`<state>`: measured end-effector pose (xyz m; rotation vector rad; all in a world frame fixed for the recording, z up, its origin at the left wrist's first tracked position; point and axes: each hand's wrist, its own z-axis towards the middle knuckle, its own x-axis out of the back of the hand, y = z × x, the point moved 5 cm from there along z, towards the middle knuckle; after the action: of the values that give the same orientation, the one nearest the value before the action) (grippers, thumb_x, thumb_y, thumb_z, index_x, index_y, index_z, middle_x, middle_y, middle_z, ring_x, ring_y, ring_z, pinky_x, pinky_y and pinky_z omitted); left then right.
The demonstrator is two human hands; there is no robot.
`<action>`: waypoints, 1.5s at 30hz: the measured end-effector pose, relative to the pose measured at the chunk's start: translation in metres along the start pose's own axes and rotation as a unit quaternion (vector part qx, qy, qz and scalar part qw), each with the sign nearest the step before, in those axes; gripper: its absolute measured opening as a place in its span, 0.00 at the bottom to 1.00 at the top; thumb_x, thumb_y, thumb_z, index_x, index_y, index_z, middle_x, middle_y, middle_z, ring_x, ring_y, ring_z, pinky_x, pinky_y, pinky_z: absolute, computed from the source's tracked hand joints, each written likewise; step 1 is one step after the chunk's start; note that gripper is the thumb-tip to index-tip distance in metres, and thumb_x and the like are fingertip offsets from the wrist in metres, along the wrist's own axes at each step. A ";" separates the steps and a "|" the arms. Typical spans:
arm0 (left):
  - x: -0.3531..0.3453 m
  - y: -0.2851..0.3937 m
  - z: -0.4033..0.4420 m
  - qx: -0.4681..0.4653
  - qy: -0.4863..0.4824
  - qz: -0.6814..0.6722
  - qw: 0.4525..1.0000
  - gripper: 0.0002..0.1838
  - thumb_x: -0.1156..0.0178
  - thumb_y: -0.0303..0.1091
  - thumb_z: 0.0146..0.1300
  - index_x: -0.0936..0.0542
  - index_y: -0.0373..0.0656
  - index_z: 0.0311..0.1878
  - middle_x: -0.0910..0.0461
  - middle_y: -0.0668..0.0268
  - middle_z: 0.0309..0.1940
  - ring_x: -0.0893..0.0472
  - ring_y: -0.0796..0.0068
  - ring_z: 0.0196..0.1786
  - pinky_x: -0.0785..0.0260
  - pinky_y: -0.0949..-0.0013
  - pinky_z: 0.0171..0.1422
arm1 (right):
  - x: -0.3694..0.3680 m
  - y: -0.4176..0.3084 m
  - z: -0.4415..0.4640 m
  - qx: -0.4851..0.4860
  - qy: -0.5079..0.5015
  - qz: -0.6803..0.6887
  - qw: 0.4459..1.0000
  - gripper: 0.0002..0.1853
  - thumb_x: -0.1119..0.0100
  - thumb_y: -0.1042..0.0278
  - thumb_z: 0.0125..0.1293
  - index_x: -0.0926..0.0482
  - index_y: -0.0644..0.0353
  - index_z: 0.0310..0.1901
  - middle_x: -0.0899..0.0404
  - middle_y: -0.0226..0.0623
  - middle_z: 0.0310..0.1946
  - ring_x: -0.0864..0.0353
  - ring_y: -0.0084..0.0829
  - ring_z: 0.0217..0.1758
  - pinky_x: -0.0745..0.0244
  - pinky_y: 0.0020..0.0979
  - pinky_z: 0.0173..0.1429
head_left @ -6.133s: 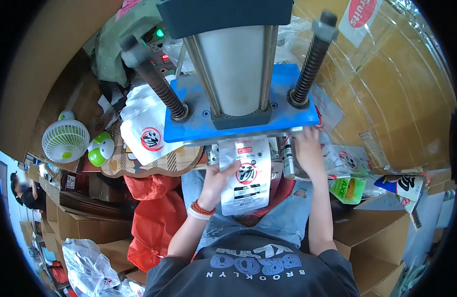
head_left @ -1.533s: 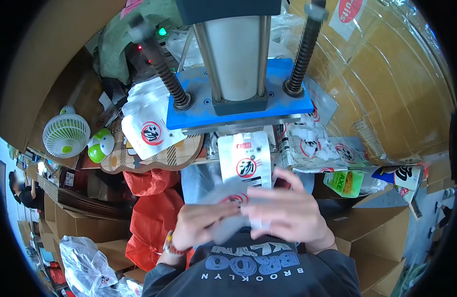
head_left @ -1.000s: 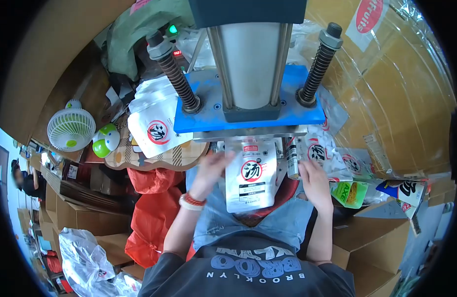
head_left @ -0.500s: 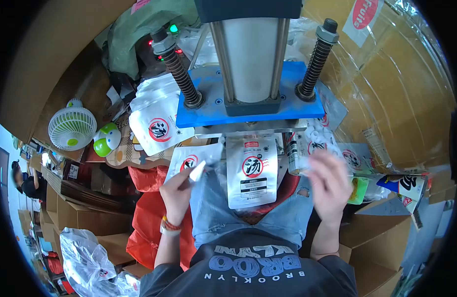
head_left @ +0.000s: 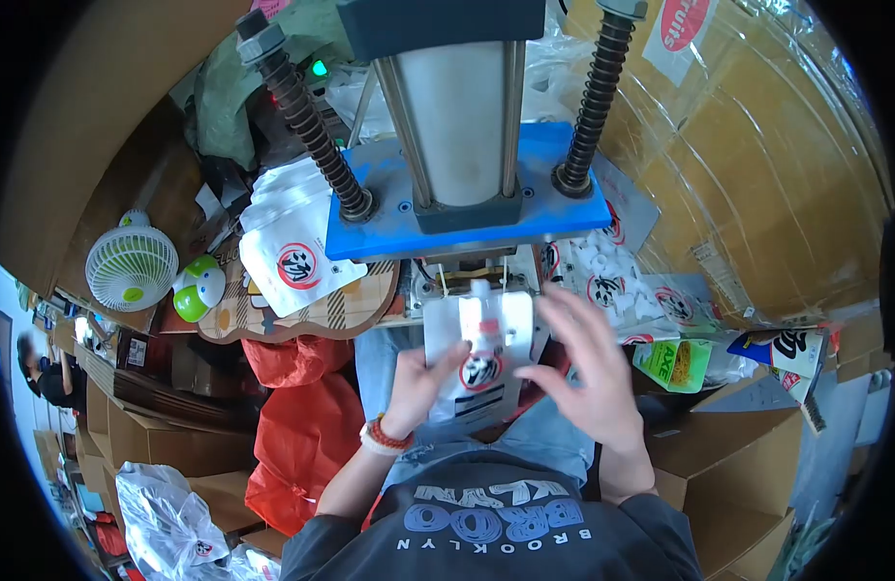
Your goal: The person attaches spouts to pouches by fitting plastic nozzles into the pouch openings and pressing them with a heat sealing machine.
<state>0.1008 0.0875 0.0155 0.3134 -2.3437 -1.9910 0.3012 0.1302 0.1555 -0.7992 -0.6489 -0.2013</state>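
Note:
My left hand [head_left: 420, 389] is closed on the left side of a silver-white pouch [head_left: 496, 405], its thumb across the front. The pouch has a red ring around a black character, and what looks like a small white spout stands at its top edge. It is low in front of the press [head_left: 467, 228], over my lap. Close to the pouch's right edge is my right hand [head_left: 591, 382], fingers apart and slightly blurred; no object shows in it.
More printed pouches [head_left: 297, 266] lie fanned on the patterned board [head_left: 346, 324] at left, beside a small fan [head_left: 131, 269]. Small white pieces [head_left: 602, 261] lie right of the press. A green packet [head_left: 675, 364] and an open carton [head_left: 728, 465] are further right.
The pouch that hung under the press is now lower and in my left hand, which came in from the left. My right hand moved left toward it. The view shifted a little.

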 end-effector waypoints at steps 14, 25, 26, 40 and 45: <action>0.115 0.040 0.063 -0.214 0.340 0.591 0.699 0.32 0.40 0.47 0.68 0.32 0.41 0.70 0.30 0.54 0.68 0.31 0.53 0.70 0.38 0.47 0.69 | -0.006 0.126 -0.062 -0.183 -0.106 -0.084 0.974 0.12 0.50 0.67 0.73 0.22 0.63 0.50 0.22 0.43 0.49 0.28 0.48 0.53 0.35 0.45 0.60; 0.105 0.031 -0.029 -0.156 0.217 0.431 0.862 0.18 0.42 0.14 0.55 0.14 0.38 0.47 0.15 0.52 0.36 0.14 0.65 0.37 0.25 0.69 0.42 | 0.026 0.019 -0.020 0.043 0.058 0.221 0.972 0.12 0.50 0.78 0.71 0.28 0.65 0.55 0.21 0.48 0.51 0.18 0.39 0.55 0.23 0.38 0.57; 0.092 0.043 -0.037 -0.209 0.228 0.412 0.857 0.19 0.42 0.13 0.49 0.14 0.39 0.43 0.14 0.56 0.36 0.12 0.66 0.41 0.23 0.68 0.41 | 0.020 0.010 -0.020 0.030 0.010 0.296 0.955 0.13 0.45 0.77 0.69 0.30 0.62 0.53 0.21 0.54 0.54 0.19 0.44 0.57 0.26 0.45 0.62; -0.001 0.023 -0.010 -0.032 -0.048 0.233 0.971 0.11 0.38 0.36 0.69 0.13 0.40 0.46 0.12 0.65 0.35 0.17 0.84 0.32 0.26 0.75 0.35 | -0.012 0.010 0.003 -0.017 -0.041 0.032 0.999 0.31 0.35 0.67 0.62 0.32 0.61 0.66 0.24 0.44 0.61 0.29 0.44 0.70 0.60 0.56 0.79; -0.006 -0.008 0.042 0.063 0.018 -0.157 0.985 0.12 0.37 0.30 0.68 0.18 0.32 0.50 0.14 0.65 0.41 0.17 0.81 0.39 0.25 0.74 0.44 | 0.034 0.055 -0.011 -0.079 0.117 -0.117 0.983 0.13 0.43 0.68 0.69 0.21 0.64 0.52 0.21 0.45 0.55 0.23 0.41 0.58 0.38 0.53 0.69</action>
<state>0.1007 0.1283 0.0014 0.7635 -2.5334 -1.9365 0.3554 0.1626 0.1374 -0.8359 -0.5075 -0.5581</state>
